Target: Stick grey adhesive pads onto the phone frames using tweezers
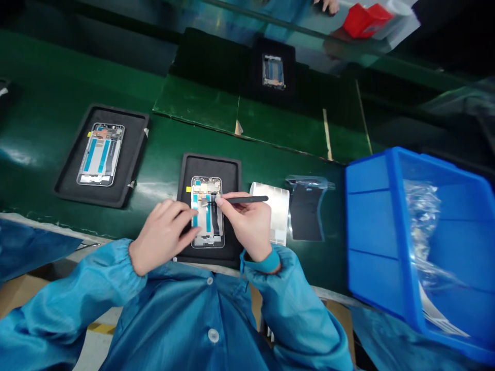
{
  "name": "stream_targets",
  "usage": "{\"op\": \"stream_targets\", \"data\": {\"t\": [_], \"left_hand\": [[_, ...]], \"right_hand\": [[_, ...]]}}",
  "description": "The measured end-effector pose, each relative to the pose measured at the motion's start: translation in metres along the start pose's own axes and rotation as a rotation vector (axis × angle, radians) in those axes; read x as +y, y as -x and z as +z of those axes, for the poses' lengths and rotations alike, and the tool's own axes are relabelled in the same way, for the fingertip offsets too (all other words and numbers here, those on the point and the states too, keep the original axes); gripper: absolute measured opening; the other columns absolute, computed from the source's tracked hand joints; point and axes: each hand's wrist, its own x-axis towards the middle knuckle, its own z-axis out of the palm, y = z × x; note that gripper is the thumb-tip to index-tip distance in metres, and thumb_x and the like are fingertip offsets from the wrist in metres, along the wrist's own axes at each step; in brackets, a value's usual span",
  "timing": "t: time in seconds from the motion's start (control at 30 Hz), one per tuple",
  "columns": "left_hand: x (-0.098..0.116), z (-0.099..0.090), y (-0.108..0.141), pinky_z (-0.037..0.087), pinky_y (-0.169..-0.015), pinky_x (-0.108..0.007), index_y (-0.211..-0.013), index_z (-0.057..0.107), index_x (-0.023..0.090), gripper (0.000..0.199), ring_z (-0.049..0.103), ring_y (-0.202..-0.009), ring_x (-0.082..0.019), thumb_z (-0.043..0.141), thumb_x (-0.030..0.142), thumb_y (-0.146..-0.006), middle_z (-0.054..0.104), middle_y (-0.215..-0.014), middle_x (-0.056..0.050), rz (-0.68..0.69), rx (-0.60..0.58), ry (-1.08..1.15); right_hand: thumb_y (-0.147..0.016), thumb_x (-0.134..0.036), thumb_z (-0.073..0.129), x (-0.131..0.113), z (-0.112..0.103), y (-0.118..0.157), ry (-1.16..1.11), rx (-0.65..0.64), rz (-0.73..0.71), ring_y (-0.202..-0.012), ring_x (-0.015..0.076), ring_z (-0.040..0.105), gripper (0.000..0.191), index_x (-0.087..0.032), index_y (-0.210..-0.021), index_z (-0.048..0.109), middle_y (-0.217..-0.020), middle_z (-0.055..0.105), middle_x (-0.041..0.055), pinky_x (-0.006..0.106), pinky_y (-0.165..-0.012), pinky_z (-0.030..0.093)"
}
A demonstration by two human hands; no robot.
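An opened smartphone (203, 221), its inner board and blue strips exposed, lies on a black tray (228, 165) in front of me. My right hand (249, 226) pinches a pair of black tweezers (255, 199), whose tip reaches over the middle of the phone near a small light-coloured piece. At the phone's left edge is my left hand (164, 234), thumb and fingers apart and fingertips at the frame, with nothing held. Just right of the tray are a white sheet of labels (280, 206) and a dark sheet in clear film (307, 211).
Another opened phone (101, 154) rests on a black tray (65, 188) to the left. A third phone (273, 71) sits farther back. A blue bin (377, 232) with crumpled clear plastic stands at the right. Another person's hand (328, 6) and a red container (365, 19) are at the top.
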Motion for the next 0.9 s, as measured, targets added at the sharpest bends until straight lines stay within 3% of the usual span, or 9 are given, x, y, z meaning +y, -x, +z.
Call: {"op": "stream_targets", "data": {"t": [0.17, 0.9], "left_hand": [[-0.017, 0.005, -0.008, 0.05, -0.087, -0.042, -0.129, 0.056, 0.013, 0.039, 0.055, -0.102, -0.028, 0.052, 0.037, -0.098, 0.058, -0.11, -0.013, -0.091, 0.056, -0.031], [-0.017, 0.011, -0.01, 0.053, -0.086, -0.042, -0.128, 0.056, 0.011, 0.039, 0.055, -0.099, -0.028, 0.054, 0.033, -0.096, 0.055, -0.109, -0.013, -0.074, 0.072, -0.018]], "right_hand": [[-0.076, -0.033, 0.081, -0.002, 0.006, -0.006, 0.05, -0.039, 0.031, -0.068, 0.0189, 0.074, 0.017, -0.018, -0.08, 0.076, -0.077, 0.078, 0.0046, 0.027, -0.062, 0.06], [-0.079, -0.031, 0.08, -0.001, 0.006, -0.004, 0.073, -0.026, 0.009, -0.07, 0.0181, 0.074, 0.012, -0.02, -0.083, 0.076, -0.082, 0.078, 0.0032, 0.027, -0.064, 0.062]]}}
